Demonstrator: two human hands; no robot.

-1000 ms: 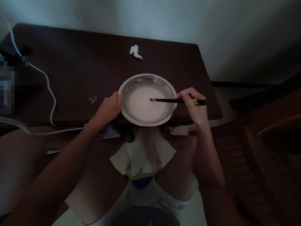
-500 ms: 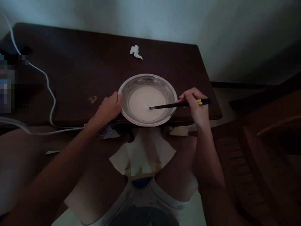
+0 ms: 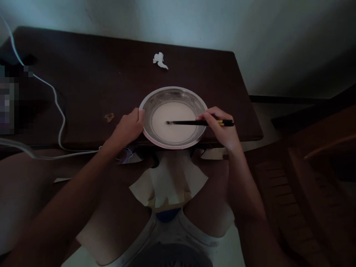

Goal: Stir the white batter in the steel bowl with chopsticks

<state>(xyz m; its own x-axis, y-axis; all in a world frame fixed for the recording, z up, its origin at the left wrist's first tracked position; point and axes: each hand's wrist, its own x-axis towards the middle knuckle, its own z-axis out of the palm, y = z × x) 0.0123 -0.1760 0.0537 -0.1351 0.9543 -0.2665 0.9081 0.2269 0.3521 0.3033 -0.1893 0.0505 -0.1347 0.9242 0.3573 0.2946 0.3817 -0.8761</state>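
dark table stretches across the upper frame; at centre, a metal bowl contains pale liquid. left hand, half curled, holds its left rim; right hand, nearly closed, grips black chopsticks, tips in the liquid.

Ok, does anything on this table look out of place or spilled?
A crumpled white wad, perhaps tissue, lies like litter beyond the metal bowl, and a brownish patch by the left hand interrupts the dark tabletop; scrap or worn spot, I can't tell. I see no spill.

left hand clasped, right hand pinching, both arms stretched forward.
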